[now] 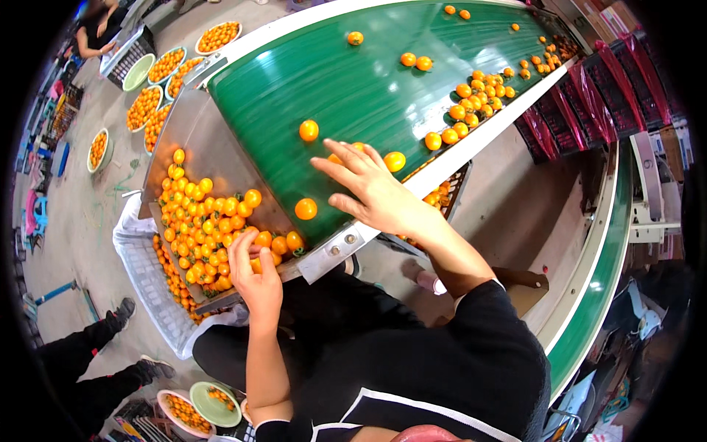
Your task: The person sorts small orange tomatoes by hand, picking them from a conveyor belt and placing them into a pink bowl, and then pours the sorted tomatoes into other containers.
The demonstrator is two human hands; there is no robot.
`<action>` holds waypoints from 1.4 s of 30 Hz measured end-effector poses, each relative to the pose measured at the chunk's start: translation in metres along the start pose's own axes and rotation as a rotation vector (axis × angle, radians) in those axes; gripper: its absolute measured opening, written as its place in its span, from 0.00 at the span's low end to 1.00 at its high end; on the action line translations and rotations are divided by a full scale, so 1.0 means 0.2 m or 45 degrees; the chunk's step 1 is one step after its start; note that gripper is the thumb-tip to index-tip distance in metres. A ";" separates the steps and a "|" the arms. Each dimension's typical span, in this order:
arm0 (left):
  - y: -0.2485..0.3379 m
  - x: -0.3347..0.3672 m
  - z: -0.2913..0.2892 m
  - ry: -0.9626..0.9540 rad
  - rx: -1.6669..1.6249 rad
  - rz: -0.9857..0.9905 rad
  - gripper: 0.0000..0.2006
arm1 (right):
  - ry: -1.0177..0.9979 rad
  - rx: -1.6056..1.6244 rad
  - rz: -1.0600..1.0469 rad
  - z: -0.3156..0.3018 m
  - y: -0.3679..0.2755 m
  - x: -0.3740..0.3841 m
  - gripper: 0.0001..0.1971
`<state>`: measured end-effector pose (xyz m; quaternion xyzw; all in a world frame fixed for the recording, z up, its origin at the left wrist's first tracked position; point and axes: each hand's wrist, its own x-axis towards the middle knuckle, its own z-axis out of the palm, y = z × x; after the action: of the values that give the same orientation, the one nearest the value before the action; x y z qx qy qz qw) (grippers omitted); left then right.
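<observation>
Orange cherry tomatoes [199, 228] are heaped in a metal chute [210, 136] at the end of a green conveyor belt [294, 81]. At the heap's near edge is my left hand [255, 280], its fingers apart and bent over the tomatoes, with no firm grip visible. My right hand [375, 191] reaches over the belt with spread fingers and holds nothing. Tomatoes lie close around it, one [395, 161] beside its knuckles and others partly hidden behind its fingers. Two single tomatoes [306, 208] sit between the belt's end and my right hand.
A white plastic crate [147, 272] with tomatoes stands below the chute. More tomatoes [479, 99] cluster along the belt's right rail. Basins of tomatoes [143, 107] stand on the floor at left. Another person [99, 29] is at the far left; someone's legs [103, 331] show at lower left.
</observation>
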<state>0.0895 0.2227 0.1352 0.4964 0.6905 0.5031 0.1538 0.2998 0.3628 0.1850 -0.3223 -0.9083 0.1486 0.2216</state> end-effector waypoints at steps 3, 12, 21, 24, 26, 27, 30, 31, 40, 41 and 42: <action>-0.03 -0.01 -0.01 0.019 0.025 0.049 0.14 | 0.122 -0.087 0.111 -0.18 0.11 -0.02 0.27; -0.02 -0.01 0.01 0.024 0.016 0.059 0.14 | -0.004 -0.396 0.772 -0.27 0.41 -0.20 0.33; -0.03 -0.01 0.01 0.062 0.100 0.102 0.14 | 0.391 -0.656 0.581 -0.36 0.68 -0.18 0.26; -0.04 -0.02 0.02 0.069 0.075 0.087 0.14 | 0.098 -0.652 0.841 -0.31 0.69 -0.17 0.34; -0.05 -0.02 0.02 0.075 0.090 0.100 0.14 | 0.029 -0.622 0.695 -0.24 0.55 -0.15 0.34; -0.05 -0.02 0.02 0.076 0.097 0.097 0.14 | -0.003 -0.492 0.560 -0.23 0.48 -0.15 0.33; -0.06 -0.02 0.00 0.081 0.107 0.087 0.14 | 0.085 0.006 0.437 -0.35 0.38 -0.07 0.24; -0.06 -0.02 0.00 0.082 0.108 0.081 0.13 | 0.258 -0.073 0.474 -0.37 0.47 -0.06 0.20; -0.02 -0.01 0.02 0.084 0.064 0.091 0.13 | 0.114 -0.660 0.979 -0.43 1.04 -0.17 0.27; -0.01 -0.01 0.02 0.081 0.059 0.081 0.13 | 0.146 -0.584 0.879 -0.38 0.96 -0.17 0.27; -0.02 -0.02 0.01 0.080 0.062 0.082 0.13 | 0.125 -0.559 0.786 -0.32 0.89 -0.18 0.29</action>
<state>0.0909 0.2215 0.1299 0.5060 0.6905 0.5063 0.1038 0.4483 0.4805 0.1564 -0.6273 -0.7669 -0.0052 0.1353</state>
